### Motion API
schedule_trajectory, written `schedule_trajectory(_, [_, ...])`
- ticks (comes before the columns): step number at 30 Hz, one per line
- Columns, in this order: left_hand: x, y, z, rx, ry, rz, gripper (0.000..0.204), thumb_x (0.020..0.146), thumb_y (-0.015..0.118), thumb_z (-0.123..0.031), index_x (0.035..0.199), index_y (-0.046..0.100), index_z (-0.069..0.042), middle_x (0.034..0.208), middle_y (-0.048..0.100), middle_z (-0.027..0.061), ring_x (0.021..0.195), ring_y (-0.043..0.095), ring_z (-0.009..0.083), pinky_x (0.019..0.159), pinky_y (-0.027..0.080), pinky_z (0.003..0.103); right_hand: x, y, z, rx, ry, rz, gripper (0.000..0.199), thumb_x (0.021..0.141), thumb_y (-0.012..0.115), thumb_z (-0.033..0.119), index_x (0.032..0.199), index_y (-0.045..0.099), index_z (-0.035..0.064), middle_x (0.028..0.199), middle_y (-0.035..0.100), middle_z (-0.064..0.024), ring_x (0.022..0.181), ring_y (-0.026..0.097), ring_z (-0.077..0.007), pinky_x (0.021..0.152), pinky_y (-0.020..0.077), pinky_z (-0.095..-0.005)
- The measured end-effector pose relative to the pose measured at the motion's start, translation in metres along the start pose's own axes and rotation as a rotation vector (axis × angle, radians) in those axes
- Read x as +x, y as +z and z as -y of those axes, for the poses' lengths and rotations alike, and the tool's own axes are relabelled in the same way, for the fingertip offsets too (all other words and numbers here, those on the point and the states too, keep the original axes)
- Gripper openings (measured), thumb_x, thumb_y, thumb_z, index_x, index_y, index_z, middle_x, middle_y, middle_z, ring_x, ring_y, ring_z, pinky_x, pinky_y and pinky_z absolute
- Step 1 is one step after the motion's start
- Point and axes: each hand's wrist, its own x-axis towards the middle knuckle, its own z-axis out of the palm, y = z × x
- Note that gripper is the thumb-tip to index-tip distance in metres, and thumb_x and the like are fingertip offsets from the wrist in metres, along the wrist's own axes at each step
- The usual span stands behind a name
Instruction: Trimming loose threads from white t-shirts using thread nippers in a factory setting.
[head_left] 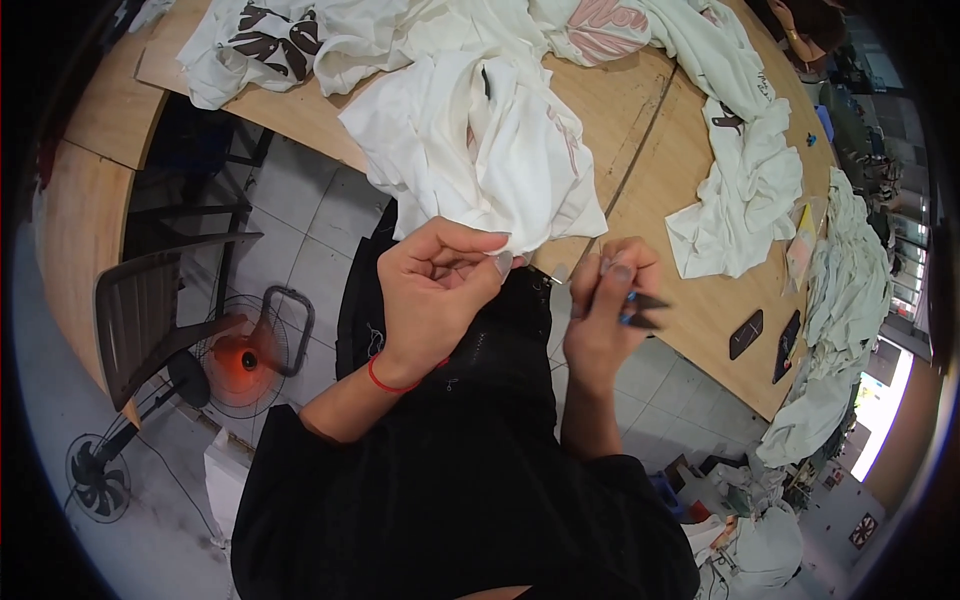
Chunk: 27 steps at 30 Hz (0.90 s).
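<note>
My left hand (435, 290) pinches the hem of a white garment (475, 160) between thumb and fingertips, close to my lap. The cloth spreads from there up over the table edge in loose folds, with a dark slit at its middle and some pink print at its right side. Just right of it my right hand (610, 300), somewhat blurred, is closed around small thread snips (642, 310). Two dark prongs with blue parts stick out past its right side. The snips are apart from the cloth. A small pale and metallic bit shows between the hands, too unclear to name.
More white garments with dark and pink prints lie along the far side of the wooden table (640, 210). A dark phone (746, 334) rests near its right corner. Piled pale cloth (840, 310) stands beyond it. On the left are a brown chair (150, 310) and a fan (248, 358).
</note>
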Motion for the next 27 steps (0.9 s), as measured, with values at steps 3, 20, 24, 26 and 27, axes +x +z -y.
schedule_trajectory(3, [0.003, -0.003, 0.001, -0.084, 0.005, -0.009, 0.012, 0.1, 0.073, 0.012, 0.112, 0.072, 0.01, 0.106, 0.081, 0.0193, 0.101, 0.081, 0.0179, 0.089, 0.065, 0.026, 0.003, -0.017, 0.01, -0.02, 0.181, 0.152, 0.02, 0.119, 0.056, 0.024, 0.116, 0.052, 0.0045, 0.083, 0.05, 0.0013, 0.067, 0.043, -0.0026, 0.058, 0.0316, -0.0212])
schedule_trajectory(20, [-0.009, 0.004, 0.004, -0.021, 0.182, 0.006, 0.015, 0.098, 0.07, 0.018, 0.112, 0.069, 0.011, 0.095, 0.078, 0.0154, 0.075, 0.073, 0.0097, 0.058, 0.056, 0.023, -0.02, 0.02, 0.046, -0.047, 0.416, 0.319, 0.008, 0.111, 0.063, 0.005, 0.114, 0.057, -0.0003, 0.08, 0.072, -0.0064, 0.061, 0.061, -0.0051, 0.053, 0.0451, -0.0221])
schedule_trajectory(24, [-0.009, 0.007, 0.005, -0.011, 0.236, -0.011, 0.016, 0.097, 0.07, 0.018, 0.111, 0.07, 0.01, 0.095, 0.078, 0.015, 0.077, 0.073, 0.0088, 0.059, 0.057, 0.023, -0.019, 0.015, 0.047, -0.107, 0.418, 0.41, 0.009, 0.113, 0.06, 0.006, 0.116, 0.054, -0.0002, 0.079, 0.072, -0.0113, 0.06, 0.063, -0.0098, 0.053, 0.0477, -0.0234])
schedule_trajectory(26, [-0.01, 0.007, 0.002, -0.031, 0.196, 0.014, 0.017, 0.097, 0.07, 0.019, 0.112, 0.07, 0.01, 0.096, 0.078, 0.0153, 0.081, 0.074, 0.0093, 0.063, 0.058, 0.023, -0.017, 0.012, 0.045, -0.101, 0.423, 0.413, 0.009, 0.113, 0.06, 0.006, 0.117, 0.054, -0.0002, 0.079, 0.072, -0.0112, 0.06, 0.063, -0.0099, 0.053, 0.0476, -0.0235])
schedule_trajectory(27, [-0.01, 0.007, 0.003, -0.03, 0.196, 0.015, 0.017, 0.097, 0.07, 0.019, 0.112, 0.07, 0.01, 0.096, 0.078, 0.0153, 0.081, 0.074, 0.0093, 0.063, 0.058, 0.023, -0.017, 0.011, 0.044, -0.096, 0.426, 0.416, 0.009, 0.113, 0.06, 0.006, 0.117, 0.054, -0.0002, 0.079, 0.072, -0.0111, 0.06, 0.063, -0.01, 0.053, 0.0475, -0.0235])
